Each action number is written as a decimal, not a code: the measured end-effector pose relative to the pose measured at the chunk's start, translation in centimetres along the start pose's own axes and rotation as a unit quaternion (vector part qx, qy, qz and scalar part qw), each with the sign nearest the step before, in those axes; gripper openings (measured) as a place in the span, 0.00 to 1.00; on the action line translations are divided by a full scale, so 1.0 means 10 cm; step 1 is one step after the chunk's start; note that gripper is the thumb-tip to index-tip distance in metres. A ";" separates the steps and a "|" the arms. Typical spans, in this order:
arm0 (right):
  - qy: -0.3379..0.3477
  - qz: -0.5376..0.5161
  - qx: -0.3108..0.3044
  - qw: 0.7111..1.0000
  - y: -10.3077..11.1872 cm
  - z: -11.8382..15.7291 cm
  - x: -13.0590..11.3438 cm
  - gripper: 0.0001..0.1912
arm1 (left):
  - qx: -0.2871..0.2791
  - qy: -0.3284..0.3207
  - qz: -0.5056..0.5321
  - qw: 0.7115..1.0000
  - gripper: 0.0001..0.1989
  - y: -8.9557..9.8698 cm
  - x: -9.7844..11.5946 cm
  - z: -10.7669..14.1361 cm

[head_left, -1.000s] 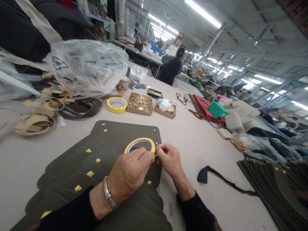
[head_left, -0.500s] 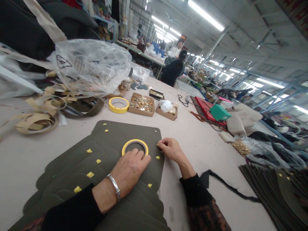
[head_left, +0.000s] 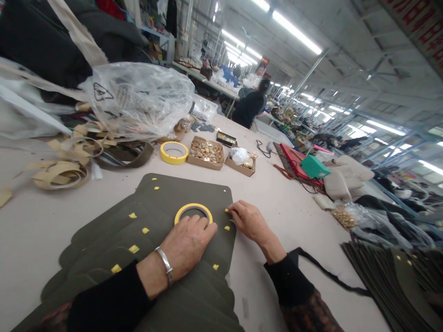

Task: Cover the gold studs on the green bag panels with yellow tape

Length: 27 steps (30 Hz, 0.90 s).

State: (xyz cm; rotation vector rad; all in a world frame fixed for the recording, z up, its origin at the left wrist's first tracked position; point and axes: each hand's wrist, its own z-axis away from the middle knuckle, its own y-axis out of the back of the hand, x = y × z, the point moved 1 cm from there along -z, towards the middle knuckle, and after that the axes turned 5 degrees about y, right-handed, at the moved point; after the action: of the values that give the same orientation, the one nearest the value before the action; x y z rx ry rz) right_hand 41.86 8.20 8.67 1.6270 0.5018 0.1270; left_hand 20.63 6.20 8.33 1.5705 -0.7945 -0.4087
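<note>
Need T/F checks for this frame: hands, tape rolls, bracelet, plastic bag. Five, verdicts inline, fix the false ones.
1. The left hand curls over the near side of a yellow tape roll. True.
2. A silver bracelet circles the right wrist. False: it circles the left wrist.
3. The right hand has its fingertips at a small yellow piece by the right edge of the dark green panels. True.
4. The second tape roll lies to the right of the box of gold-coloured parts. False: it lies to the left of that box.
5. The clear plastic bag bears a printed triangular mark. True.
</note>
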 end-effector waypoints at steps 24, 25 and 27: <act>-0.129 -0.349 0.053 0.927 0.08 0.18 -0.32 0.10 | 0.171 -0.040 0.196 0.965 0.09 0.03 -0.17 0.00; -0.111 -0.359 0.078 0.923 0.08 0.19 -0.38 0.10 | 0.190 -0.050 0.211 0.958 0.08 0.04 -0.16 0.01; -0.055 -0.352 0.107 0.928 0.08 0.21 -0.49 0.10 | 0.206 -0.063 0.228 0.949 0.11 0.06 -0.15 0.01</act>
State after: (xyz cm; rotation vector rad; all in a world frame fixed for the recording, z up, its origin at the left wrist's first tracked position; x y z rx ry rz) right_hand 38.44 4.30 10.24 1.5567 1.0082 -0.5698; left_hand 19.36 7.16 8.57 1.6838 -1.3739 0.0011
